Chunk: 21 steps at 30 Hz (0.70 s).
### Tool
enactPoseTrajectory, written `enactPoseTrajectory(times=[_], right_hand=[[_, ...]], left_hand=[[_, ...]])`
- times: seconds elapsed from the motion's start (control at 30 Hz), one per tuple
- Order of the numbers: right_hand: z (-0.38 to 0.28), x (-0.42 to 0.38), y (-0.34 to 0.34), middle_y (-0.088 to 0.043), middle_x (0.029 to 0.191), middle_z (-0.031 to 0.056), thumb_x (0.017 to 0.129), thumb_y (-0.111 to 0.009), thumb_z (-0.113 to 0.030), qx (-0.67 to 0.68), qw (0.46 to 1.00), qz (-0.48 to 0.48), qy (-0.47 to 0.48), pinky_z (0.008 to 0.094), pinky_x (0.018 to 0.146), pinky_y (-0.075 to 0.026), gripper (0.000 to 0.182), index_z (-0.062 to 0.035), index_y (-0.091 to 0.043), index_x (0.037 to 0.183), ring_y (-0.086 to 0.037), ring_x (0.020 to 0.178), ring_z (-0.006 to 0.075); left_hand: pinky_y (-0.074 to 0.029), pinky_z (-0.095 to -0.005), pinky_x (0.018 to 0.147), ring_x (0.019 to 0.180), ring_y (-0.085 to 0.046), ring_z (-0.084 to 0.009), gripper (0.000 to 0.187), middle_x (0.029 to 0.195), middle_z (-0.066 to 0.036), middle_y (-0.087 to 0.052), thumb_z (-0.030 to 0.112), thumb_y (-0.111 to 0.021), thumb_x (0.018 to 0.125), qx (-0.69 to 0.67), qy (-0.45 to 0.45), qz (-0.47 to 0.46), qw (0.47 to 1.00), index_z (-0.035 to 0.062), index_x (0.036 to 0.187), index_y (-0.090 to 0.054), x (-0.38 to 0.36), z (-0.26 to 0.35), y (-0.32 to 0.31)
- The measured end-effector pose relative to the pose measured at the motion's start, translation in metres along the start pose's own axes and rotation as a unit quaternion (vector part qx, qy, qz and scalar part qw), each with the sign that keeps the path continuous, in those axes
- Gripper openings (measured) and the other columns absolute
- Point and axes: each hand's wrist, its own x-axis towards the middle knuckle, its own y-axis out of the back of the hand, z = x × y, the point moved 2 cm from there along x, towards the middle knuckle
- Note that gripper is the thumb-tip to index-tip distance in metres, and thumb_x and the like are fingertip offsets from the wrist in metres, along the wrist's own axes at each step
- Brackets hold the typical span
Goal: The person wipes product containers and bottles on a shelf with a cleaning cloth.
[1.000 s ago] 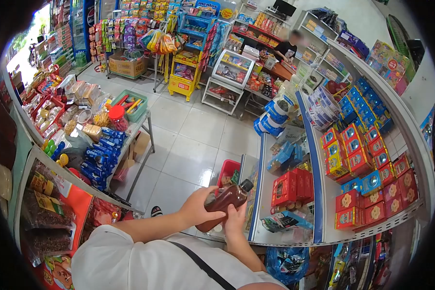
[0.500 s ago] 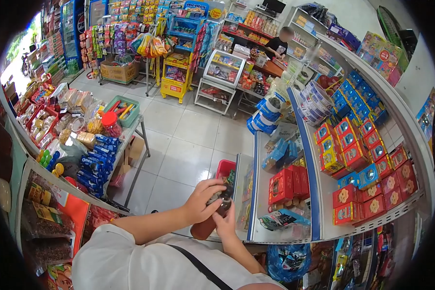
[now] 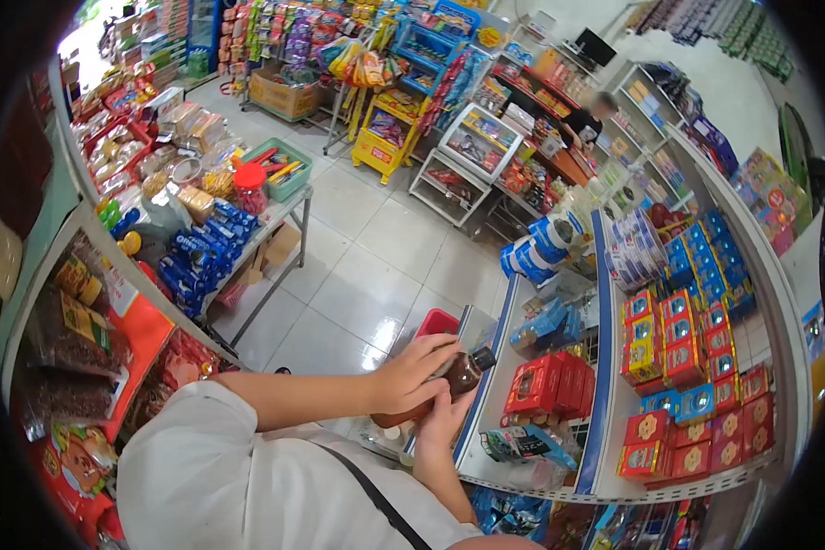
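Observation:
A brown bottle [image 3: 464,371] with a black cap [image 3: 484,357] is held between both hands, tilted with its cap toward the upper right. My left hand [image 3: 414,374] lies over the bottle's upper side, fingers wrapped round it. Something greyish shows beneath those fingers, too hidden to name. From below and to the right, my right hand [image 3: 444,425] grips the same bottle, its thumb near my left fingertips. The bottle's base sticks out to the lower left, below my left hand. A red basket [image 3: 437,323] stands just beyond the hands.
Shelves with red boxes [image 3: 533,384] and round tubs [image 3: 634,249] rise on the right. On the left, a table holds blue packets [image 3: 197,252], a red-lidded jar [image 3: 250,188] and a green tray [image 3: 289,183]. A person [image 3: 585,124] is behind the far counter.
The bottle has tipped over from a more upright pose, its cap now toward the right-hand shelves. Both hands still hold it. The camera view has turned, shifting the shop's contents rightward.

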Motion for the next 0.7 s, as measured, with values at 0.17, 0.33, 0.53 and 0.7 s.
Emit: enactPoseTrajectory(times=[0.17, 0.33, 0.53, 0.7], right_hand=[[-0.004, 0.005, 0.009, -0.038, 0.124, 0.0113, 0.083, -0.056, -0.015, 0.057, 0.998, -0.004, 0.023, 0.0360, 0.094, -0.036, 0.060, -0.0063, -0.022, 0.131, -0.041, 0.114, 0.0240], [-0.040, 0.014, 0.015, -0.044, 0.117, 0.0105, 0.082, -0.057, -0.016, 0.049, 0.994, 0.091, 0.030, 0.0366, 0.087, -0.043, 0.053, -0.0055, -0.030, 0.126, -0.047, 0.104, 0.0236], [-0.021, -0.003, 0.012, -0.039, 0.123, 0.0127, 0.080, -0.059, -0.015, -0.072, 0.993, -0.003, 0.092, 0.0370, 0.095, -0.035, 0.063, -0.0029, -0.023, 0.130, -0.042, 0.113, 0.0237], [-0.023, -0.005, 0.003, -0.035, 0.129, 0.0142, 0.073, -0.069, -0.029, 0.012, 0.996, -0.048, 0.074, 0.0375, 0.099, -0.030, 0.077, -0.0002, -0.023, 0.129, -0.035, 0.121, 0.0249]], left_hand=[[-0.027, -0.0429, 0.097, 0.116, -0.034, -0.0352, 0.052, 0.130, -0.020, -0.031, 0.012, -0.051, 0.078, 0.025, -0.087, -0.035, 0.995, -0.0019, 0.126, -0.036, -0.001, 0.005, -0.006], [-0.027, -0.0427, 0.097, 0.116, -0.035, -0.0352, 0.050, 0.129, -0.020, -0.033, 0.010, -0.049, 0.080, 0.002, -0.068, -0.051, 0.996, -0.0010, 0.127, -0.035, -0.048, -0.007, -0.023], [-0.024, -0.0399, 0.100, 0.122, -0.030, -0.0321, 0.054, 0.132, -0.019, -0.031, 0.029, -0.040, 0.088, -0.135, 0.044, -0.050, 0.989, -0.0019, 0.131, -0.029, -0.017, -0.026, -0.030], [-0.022, -0.0422, 0.101, 0.120, -0.030, -0.0352, 0.059, 0.130, -0.021, -0.031, 0.026, -0.051, 0.082, -0.054, -0.074, 0.007, 0.996, -0.0024, 0.129, -0.030, 0.000, 0.017, -0.004]])
